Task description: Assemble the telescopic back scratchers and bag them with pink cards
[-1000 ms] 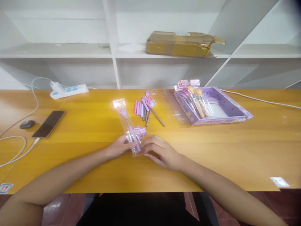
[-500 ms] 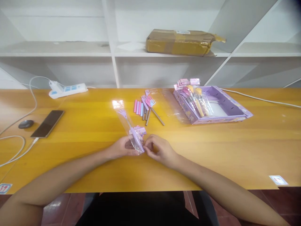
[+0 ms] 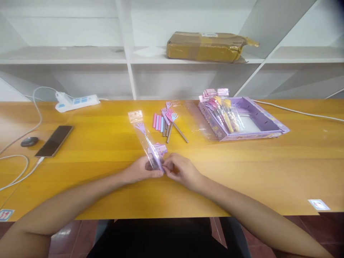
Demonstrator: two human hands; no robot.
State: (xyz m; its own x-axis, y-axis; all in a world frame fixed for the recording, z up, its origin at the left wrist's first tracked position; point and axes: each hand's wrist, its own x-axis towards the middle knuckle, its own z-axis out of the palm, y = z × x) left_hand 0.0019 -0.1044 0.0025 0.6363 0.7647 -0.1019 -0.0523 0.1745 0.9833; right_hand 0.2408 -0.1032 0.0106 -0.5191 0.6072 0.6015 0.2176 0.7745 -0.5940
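A purple back scratcher [image 3: 152, 148] with a hand-shaped head lies inside a clear plastic bag [image 3: 136, 116]. My left hand [image 3: 142, 167] is closed around the lower part of this bagged back scratcher. My right hand [image 3: 184, 171] pinches the bag's bottom end, thumb against fingers. Just beyond my hands, small purple printed cards [image 3: 160, 148] lie on the table, partly hidden by the bag. Farther back are loose back scratcher heads on metal rods [image 3: 179, 132] and several pink, purple and blue handles [image 3: 158, 122].
A purple display box [image 3: 271, 123] at the right holds bagged back scratchers [image 3: 224, 113]. Clear plastic bags [image 3: 197, 122] lie beside it. At the left are a phone [image 3: 54, 141], a mouse [image 3: 29, 142] and a power strip [image 3: 77, 103]. A taped cardboard parcel [image 3: 204, 46] rests on the shelf.
My right hand's fingers have closed into a pinch at the bag's bottom end. The bag's lower end has shifted slightly right, and my left hand's grip has turned a little with it.
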